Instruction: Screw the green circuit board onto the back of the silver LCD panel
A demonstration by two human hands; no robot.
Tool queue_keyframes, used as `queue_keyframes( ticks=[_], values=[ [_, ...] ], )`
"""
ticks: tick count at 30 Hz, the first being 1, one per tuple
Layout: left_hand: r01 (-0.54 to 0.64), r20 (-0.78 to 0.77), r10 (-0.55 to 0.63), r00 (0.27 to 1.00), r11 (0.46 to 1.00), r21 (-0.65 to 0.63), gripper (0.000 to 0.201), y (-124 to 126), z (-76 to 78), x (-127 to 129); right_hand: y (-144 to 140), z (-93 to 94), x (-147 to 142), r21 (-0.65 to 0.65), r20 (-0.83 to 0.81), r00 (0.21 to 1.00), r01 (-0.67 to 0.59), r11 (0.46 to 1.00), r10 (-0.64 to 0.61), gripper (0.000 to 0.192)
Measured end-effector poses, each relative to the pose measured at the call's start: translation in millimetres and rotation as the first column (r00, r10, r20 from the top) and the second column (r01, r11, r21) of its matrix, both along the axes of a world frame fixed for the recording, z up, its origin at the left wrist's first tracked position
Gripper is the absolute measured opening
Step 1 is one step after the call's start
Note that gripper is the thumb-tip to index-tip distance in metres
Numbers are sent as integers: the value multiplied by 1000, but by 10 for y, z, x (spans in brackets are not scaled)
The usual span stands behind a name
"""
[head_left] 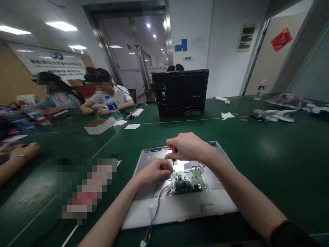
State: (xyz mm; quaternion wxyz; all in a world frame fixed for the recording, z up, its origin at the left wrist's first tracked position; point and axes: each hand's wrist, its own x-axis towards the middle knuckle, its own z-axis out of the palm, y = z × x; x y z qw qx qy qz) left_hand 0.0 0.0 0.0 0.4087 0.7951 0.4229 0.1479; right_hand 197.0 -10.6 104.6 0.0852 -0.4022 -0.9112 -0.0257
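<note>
A metal-backed display panel (218,192) lies flat in front of me, with a green circuit board (189,181) on it. My right hand (189,147) is closed round the orange-and-black handle of a screwdriver (174,150). The shaft points down at the board's upper left corner. Close beside the tip, my left hand (156,169) has its fingers curled together at that corner; whether they pinch anything is hidden. Dark cables (158,206) run from the board's left side over the panel's near edge to a white connector (143,243).
A black monitor housing (181,92) stands upright across the green table (269,164). To the left are a white box (99,126), a water bottle (113,108) and a blurred-out flat item (88,190). Several people sit beyond and at the left; one person's hand (25,152) rests nearby.
</note>
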Motion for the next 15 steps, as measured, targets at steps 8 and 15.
queue_keyframes(
  ticks=[8,15],
  values=[
    [-37,14,37,999,998,-56,9,5,-73,-18,-12,-14,-107,14,-2,1000,16,1000,-16,28],
    [-22,28,24,999,998,-56,9,-11,-25,11,-45,-16,-106,20,-31,999,-34,999,34,22]
  ],
)
